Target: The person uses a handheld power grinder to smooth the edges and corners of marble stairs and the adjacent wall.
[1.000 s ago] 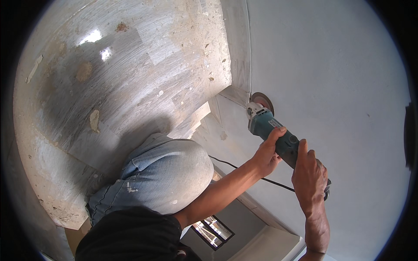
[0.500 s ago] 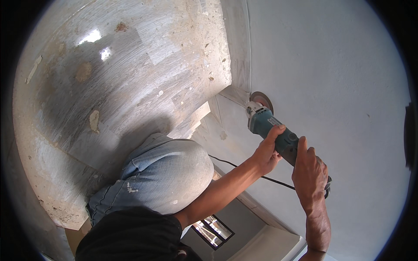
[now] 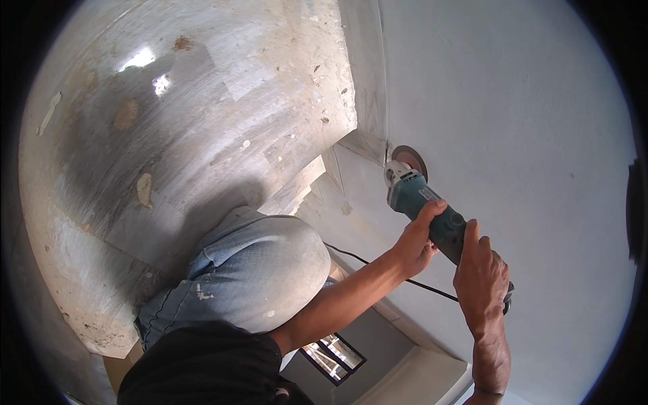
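Observation:
Both of my hands grip a teal angle grinder with a grey metal head. My left hand wraps the front of its body, thumb lying along the top. Farther back, my right hand closes round the rear of the body. A reddish-brown disc sits at the grinder's far end, close to the skirting strip at the wall's edge. Whether the disc touches the wall or the strip I cannot tell. From the tool's rear a black cord runs off to the left behind my left forearm.
A pale wall fills the right side. On the left lies a dusty wood-patterned surface with a rough broken edge and loose flakes. My jeans-clad knee is bent beside it. Low down, a window shows beyond.
The grinder and both hands have shifted very slightly down and to the right, and the disc sits a little farther from the skirting strip's corner. My grip is the same.

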Available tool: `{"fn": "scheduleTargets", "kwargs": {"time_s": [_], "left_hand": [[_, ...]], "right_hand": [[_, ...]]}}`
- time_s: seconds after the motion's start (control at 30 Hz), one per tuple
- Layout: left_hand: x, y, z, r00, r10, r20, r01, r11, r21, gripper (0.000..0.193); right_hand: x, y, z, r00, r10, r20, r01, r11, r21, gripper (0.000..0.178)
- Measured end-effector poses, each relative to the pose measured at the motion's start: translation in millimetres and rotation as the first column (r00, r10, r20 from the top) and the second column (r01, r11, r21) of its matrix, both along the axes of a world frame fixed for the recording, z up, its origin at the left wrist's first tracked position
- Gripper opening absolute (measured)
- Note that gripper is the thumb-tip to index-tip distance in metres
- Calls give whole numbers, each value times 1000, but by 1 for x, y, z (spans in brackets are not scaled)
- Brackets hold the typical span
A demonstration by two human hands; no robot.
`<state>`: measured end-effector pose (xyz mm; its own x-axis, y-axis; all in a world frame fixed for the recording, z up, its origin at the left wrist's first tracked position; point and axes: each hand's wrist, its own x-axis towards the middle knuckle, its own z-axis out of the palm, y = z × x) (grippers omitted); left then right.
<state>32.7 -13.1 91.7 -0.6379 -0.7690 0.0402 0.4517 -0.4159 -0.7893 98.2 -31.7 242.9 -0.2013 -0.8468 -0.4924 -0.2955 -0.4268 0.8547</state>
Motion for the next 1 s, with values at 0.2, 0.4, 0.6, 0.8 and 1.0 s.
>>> {"fn": "scheduleTargets", "kwargs": {"time_s": [0.2,0.4,0.6,0.8,1.0], "left_hand": [[6,-6,-11,999,11,51,-13,999,40,40],[6,-3,-4,999,-39,30,40,999,-12,41],[-9,7,2,997,-78,20,78,996,-35,34],[-3,2,-1,997,-23,77,21,1000,24,38],[4,-5,-6,993,-39,115,38,999,18,38]], "right_hand": [[2,-9,-12,999,12,32,-13,1000,7,46],[-2,-5,-4,1000,-6,21,6,1000,-6,46],[-8,6,4,998,-67,-3,67,997,-38,48],[-3,2,1,998,-35,51,36,999,-10,49],[-7,-4,-5,999,-33,41,33,999,-10,49]]}}
